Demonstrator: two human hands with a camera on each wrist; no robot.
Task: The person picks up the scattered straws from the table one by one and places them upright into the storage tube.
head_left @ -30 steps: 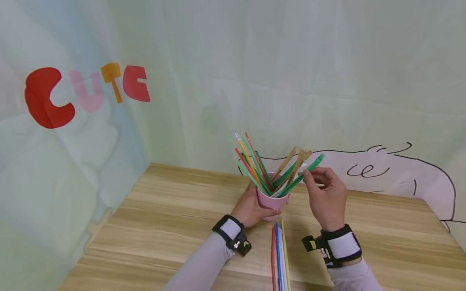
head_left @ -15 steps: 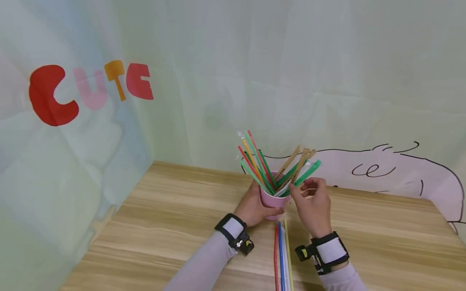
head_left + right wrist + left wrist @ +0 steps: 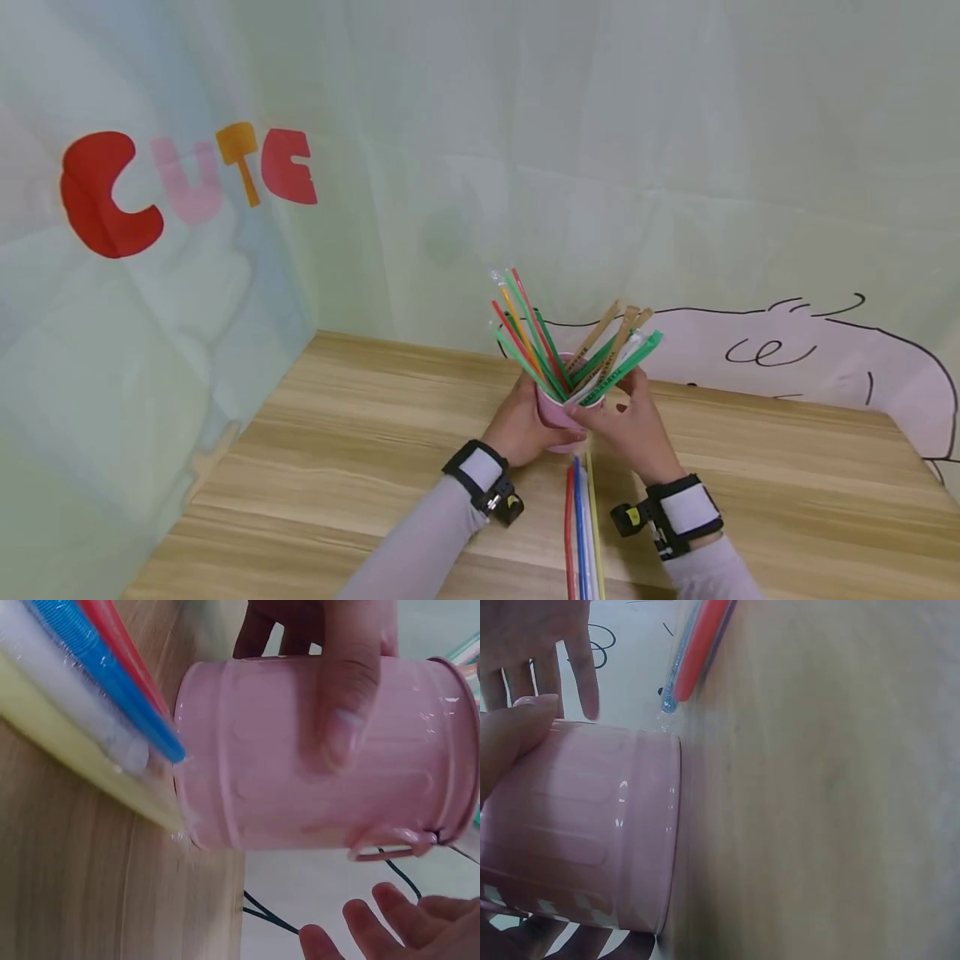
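My left hand (image 3: 516, 429) grips the pink bucket (image 3: 557, 414) from its left side, thumb across the front. In the right wrist view, the left thumb (image 3: 349, 705) presses against the bucket wall. Out of the bucket lean green straws (image 3: 628, 364), red and orange straws on the left, and brown paper-wrapped straws (image 3: 621, 333) on the right. My right hand (image 3: 633, 425) is at the bucket's right side, its thumb near the rim. Its fingers (image 3: 390, 922) are spread loosely beside the bucket's small handle (image 3: 390, 851) and hold nothing.
In front of the bucket, a red straw (image 3: 568, 533), a blue straw (image 3: 578, 517), a white straw (image 3: 588, 533) and a yellow straw (image 3: 596, 533) lie side by side on the wooden table (image 3: 360, 417). A printed cloth (image 3: 600, 167) hangs behind the table.
My right hand has let go of the long green straw and come down and left to the bucket's side. That straw now leans lower in the bucket. My left hand keeps its grip.
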